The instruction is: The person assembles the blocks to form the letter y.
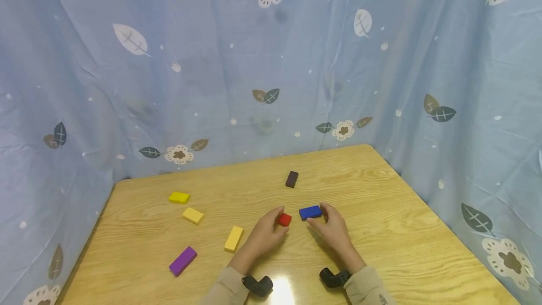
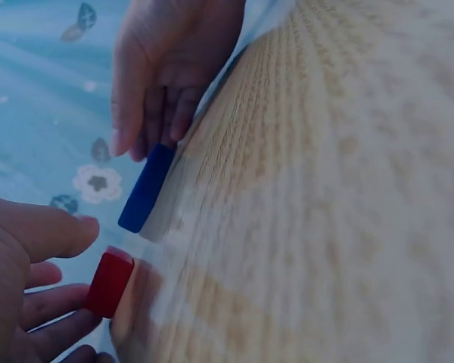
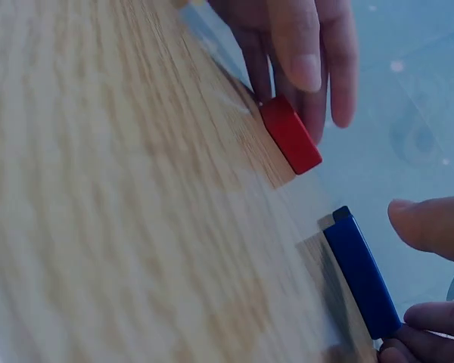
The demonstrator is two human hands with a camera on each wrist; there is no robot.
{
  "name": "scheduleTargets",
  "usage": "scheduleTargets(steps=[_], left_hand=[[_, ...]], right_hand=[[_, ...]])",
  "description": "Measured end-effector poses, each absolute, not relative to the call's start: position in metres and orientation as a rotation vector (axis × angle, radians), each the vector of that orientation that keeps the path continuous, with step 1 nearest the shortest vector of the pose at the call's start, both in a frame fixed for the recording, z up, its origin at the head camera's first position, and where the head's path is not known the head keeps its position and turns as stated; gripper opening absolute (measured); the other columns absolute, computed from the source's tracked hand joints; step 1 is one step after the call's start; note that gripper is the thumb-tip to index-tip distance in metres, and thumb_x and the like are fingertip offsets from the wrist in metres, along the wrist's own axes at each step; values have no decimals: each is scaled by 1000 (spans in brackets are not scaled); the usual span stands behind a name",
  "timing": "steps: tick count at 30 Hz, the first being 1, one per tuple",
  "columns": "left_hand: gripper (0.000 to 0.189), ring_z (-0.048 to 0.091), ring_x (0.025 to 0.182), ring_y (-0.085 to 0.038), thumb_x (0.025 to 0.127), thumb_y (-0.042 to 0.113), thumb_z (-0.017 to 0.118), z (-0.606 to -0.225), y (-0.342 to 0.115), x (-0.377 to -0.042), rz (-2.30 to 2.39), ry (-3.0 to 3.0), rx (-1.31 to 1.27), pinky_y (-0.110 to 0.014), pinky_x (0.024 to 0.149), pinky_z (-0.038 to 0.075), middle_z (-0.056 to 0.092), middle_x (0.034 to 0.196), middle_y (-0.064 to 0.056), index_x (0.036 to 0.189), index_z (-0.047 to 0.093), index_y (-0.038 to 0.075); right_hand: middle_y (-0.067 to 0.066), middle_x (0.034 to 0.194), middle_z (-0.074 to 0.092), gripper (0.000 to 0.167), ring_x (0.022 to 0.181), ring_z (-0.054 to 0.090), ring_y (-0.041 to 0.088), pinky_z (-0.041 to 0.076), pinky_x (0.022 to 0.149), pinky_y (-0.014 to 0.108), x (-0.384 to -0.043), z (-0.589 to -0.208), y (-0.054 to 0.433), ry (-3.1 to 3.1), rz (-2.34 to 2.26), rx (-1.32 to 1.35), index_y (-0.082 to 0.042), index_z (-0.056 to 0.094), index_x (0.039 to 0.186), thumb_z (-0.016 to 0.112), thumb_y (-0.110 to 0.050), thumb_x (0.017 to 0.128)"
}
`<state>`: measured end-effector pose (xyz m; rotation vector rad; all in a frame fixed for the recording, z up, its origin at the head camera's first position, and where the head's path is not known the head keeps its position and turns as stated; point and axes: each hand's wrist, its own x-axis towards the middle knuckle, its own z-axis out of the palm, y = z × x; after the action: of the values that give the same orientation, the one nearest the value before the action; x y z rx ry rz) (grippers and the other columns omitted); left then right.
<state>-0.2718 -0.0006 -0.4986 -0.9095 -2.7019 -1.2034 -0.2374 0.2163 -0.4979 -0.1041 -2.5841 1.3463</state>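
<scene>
On the wooden table a red block [image 1: 285,220] lies just inside the reach of my left hand [image 1: 265,235]. In the left wrist view, my left fingertips are right at the end of the red block [image 2: 110,283], while the thumb stands off it. A longer blue block [image 1: 310,212] lies a short way to the right of the red one. My right hand [image 1: 334,230] is around the blue block's right end. The right wrist view shows fingertips at the near end of the blue block [image 3: 362,276] and the thumb apart from it.
Farther back lies a dark brown block [image 1: 291,179]. To the left are a bright yellow block [image 1: 179,197], two paler yellow blocks [image 1: 193,215] and a purple block [image 1: 183,261]. A blue patterned curtain [image 1: 190,84] hangs along the back and sides of the table [image 1: 406,239].
</scene>
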Motion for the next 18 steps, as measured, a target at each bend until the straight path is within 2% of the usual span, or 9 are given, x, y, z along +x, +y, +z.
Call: scheduleTargets(steps=[6,18], left_hand=[[56,52,123,-30,89,22,64,-505,-2,-278,-1181,-2684,-901,-44,104,42,54,131,-15,136,45,-1],[52,47,125,-32,87,26,66,-509,2,-286,-1148,-2697,-879,-46,105,40,51,134,-14,128,54,-4]], right_hand=[[27,131,49,68,120,49,41,45,98,50,-241,-500,212,-2625,1237,-122,8,44,134,71,-30,85],[28,130,50,68,119,48,42,44,97,53,-246,-500,207,-2645,1196,-142,8,45,133,73,-28,82]])
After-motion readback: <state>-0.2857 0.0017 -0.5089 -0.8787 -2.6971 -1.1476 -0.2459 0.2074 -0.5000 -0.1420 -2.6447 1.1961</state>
